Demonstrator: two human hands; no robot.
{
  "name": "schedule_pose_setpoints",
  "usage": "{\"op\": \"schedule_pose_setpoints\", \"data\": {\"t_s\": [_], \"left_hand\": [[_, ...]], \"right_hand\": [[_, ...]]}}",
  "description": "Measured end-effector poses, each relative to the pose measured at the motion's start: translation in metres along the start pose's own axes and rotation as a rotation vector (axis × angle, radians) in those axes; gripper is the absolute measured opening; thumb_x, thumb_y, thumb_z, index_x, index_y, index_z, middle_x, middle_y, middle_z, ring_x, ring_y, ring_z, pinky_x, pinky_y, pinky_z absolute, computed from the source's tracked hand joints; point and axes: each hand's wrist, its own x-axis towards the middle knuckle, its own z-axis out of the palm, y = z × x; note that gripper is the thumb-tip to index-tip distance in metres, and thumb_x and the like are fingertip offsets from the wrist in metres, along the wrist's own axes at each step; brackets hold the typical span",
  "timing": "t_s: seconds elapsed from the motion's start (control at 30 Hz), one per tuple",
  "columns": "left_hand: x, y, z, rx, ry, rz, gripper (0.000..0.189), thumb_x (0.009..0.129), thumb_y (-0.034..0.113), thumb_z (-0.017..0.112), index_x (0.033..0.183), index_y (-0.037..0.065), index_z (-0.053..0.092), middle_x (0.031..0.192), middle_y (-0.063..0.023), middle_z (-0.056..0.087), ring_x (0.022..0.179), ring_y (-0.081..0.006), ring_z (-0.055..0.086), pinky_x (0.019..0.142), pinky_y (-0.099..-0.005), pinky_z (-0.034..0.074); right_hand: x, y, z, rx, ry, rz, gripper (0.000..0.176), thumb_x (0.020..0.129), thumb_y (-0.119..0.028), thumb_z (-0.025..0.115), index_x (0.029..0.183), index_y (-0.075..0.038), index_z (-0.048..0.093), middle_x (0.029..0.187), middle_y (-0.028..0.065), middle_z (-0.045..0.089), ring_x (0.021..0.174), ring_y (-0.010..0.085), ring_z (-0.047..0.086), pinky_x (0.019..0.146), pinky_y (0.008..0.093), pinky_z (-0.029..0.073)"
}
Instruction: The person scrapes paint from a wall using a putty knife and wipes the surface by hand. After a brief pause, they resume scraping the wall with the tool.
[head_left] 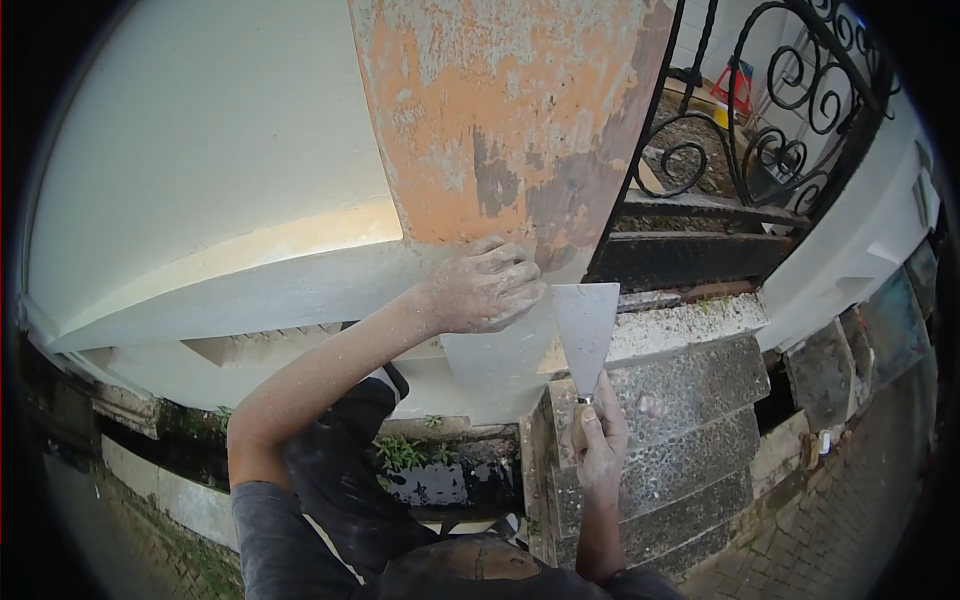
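My left hand [487, 285], dusty and with its fingers curled inward, is against the lower part of a pillar with peeling orange paint [450, 130]. What it holds, if anything, is hidden. In my right hand [603, 440] is the handle of a scraper [588, 325], its wide metal blade pointing up, just right of my left hand and in front of the pillar's base. Grey and bare patches show in the orange paint above my left hand.
A black iron gate [700, 250] stands right of the pillar, with a red object [735, 88] behind it. Pebbled stone steps [690, 420] lie at the lower right. A ditch with dark water [450, 485] runs below the white wall [220, 130].
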Motion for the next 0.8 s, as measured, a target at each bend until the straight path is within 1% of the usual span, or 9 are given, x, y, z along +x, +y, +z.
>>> {"op": "schedule_pose_setpoints", "data": {"t_s": [0.03,0.13,0.23,0.33,0.43,0.53,0.63,0.73,0.8], "left_hand": [[-0.001,-0.001,-0.002,0.028,0.092,-0.008,0.024,0.078,0.023,0.061,0.101,0.018,0.064,0.108,-0.0032,0.059,0.111,-0.0162,0.048,0.094,-0.0383,0.039],[-0.007,-0.005,0.004,0.05,0.279,-0.015,0.027,0.079,0.029,0.064,0.105,0.021,0.063,0.117,0.0005,0.055,0.116,-0.0153,0.046,0.098,-0.0408,0.037],[-0.009,-0.012,0.007,0.045,0.278,-0.049,0.03,0.077,0.035,0.067,0.105,0.022,0.063,0.117,0.0033,0.056,0.118,-0.015,0.045,0.1,-0.0412,0.035],[-0.011,-0.02,0.01,0.053,0.266,-0.105,0.032,0.075,0.038,0.069,0.102,0.022,0.065,0.115,0.0055,0.058,0.116,-0.0142,0.049,0.1,-0.0411,0.035],[-0.014,-0.018,0.017,0.108,0.326,-0.147,0.032,0.073,0.04,0.07,0.099,0.022,0.066,0.113,0.0059,0.061,0.113,-0.0132,0.052,0.101,-0.0414,0.034],[-0.013,-0.021,0.02,0.078,0.367,-0.18,0.032,0.071,0.041,0.071,0.097,0.022,0.067,0.11,0.0062,0.063,0.109,-0.0114,0.055,0.099,-0.0404,0.033],[-0.008,-0.026,0.017,0.145,0.416,-0.19,0.032,0.071,0.04,0.071,0.097,0.023,0.067,0.106,0.0075,0.065,0.106,-0.0102,0.058,0.094,-0.0384,0.032],[-0.012,-0.022,0.024,0.094,0.414,-0.17,0.031,0.072,0.041,0.07,0.097,0.024,0.067,0.106,0.0091,0.065,0.103,-0.0087,0.06,0.087,-0.0366,0.031],[-0.007,-0.028,0.016,0.136,0.401,-0.181,0.032,0.069,0.046,0.071,0.094,0.025,0.068,0.102,0.0107,0.066,0.099,-0.0086,0.061,0.09,-0.0371,0.029]], "right_hand": [[0.008,-0.007,0.011,0.048,-0.034,-0.002,0.049,0.092,-0.003,0.046,0.138,-0.001,0.031,0.068,0.0002,0.051,0.045,0.0031,0.038,0.039,0.0191,0.036],[0.029,-0.017,0.037,0.117,-0.089,-0.005,0.049,0.093,-0.004,0.046,0.139,-0.001,0.03,0.068,0.0006,0.05,0.045,0.0031,0.039,0.039,0.0189,0.036],[0.053,-0.012,0.056,0.135,-0.118,-0.027,0.049,0.093,-0.005,0.046,0.139,-0.002,0.029,0.068,0.0004,0.049,0.045,0.003,0.039,0.039,0.0188,0.036],[0.069,-0.003,0.063,0.179,-0.124,-0.023,0.05,0.093,-0.005,0.047,0.14,-0.003,0.029,0.069,0.001,0.049,0.045,0.0029,0.039,0.039,0.0184,0.035],[0.073,0.003,0.06,0.188,-0.139,-0.006,0.05,0.093,-0.005,0.047,0.14,-0.004,0.03,0.07,0.0016,0.05,0.046,0.0028,0.04,0.039,0.0183,0.035],[0.077,0.0,0.064,0.145,-0.128,-0.036,0.049,0.093,-0.006,0.048,0.139,-0.004,0.032,0.072,0.0025,0.051,0.047,0.0031,0.04,0.039,0.0184,0.036],[0.08,0.0,0.065,0.11,-0.104,-0.076,0.048,0.093,-0.007,0.049,0.138,-0.003,0.034,0.074,0.004,0.052,0.047,0.0037,0.041,0.04,0.0188,0.036],[0.069,0.005,0.06,0.099,-0.096,-0.069,0.047,0.092,-0.007,0.05,0.137,-0.002,0.035,0.076,0.0059,0.054,0.048,0.0044,0.042,0.04,0.0194,0.036],[0.072,0.003,0.065,0.095,-0.085,-0.087,0.047,0.092,-0.008,0.05,0.136,0.0,0.035,0.077,0.0066,0.055,0.049,0.0047,0.042,0.04,0.0197,0.036]]}}
